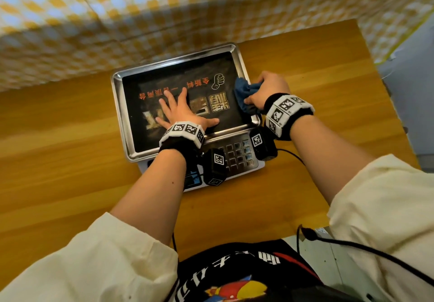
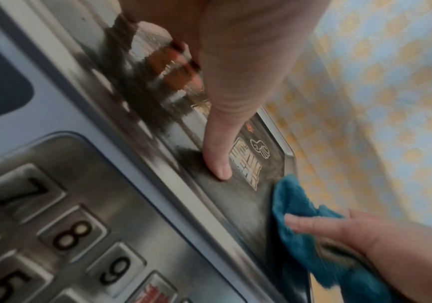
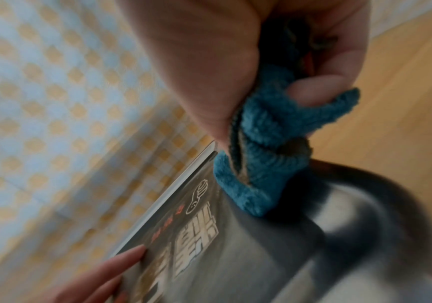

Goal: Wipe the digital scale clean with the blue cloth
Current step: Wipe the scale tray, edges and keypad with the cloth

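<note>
The digital scale point(image 1: 131, 156) stands on the wooden table, its steel pan point(image 1: 117, 78) reflecting dark printed lettering, with a metal keypad point(image 1: 237, 153) at its near edge. My left hand point(image 1: 180, 111) lies flat with fingers spread on the pan's middle; its thumb point(image 2: 217, 155) presses the surface. My right hand point(image 1: 267, 90) grips the bunched blue cloth point(image 1: 244, 92) against the pan's right rim. Up close the blue cloth point(image 3: 264, 155) is wrapped in the curled right fingers point(image 3: 310, 90) and touches the pan's edge. The cloth point(image 2: 303, 231) also shows beside the keypad point(image 2: 66, 215).
The wooden table point(image 1: 58, 149) extends left, right and toward me. A yellow and white chequered cloth point(image 1: 141, 8) hangs along the far edge behind the scale. Black cables point(image 1: 352, 245) run over my lap. The table's right edge point(image 1: 385, 85) lies close to my right hand.
</note>
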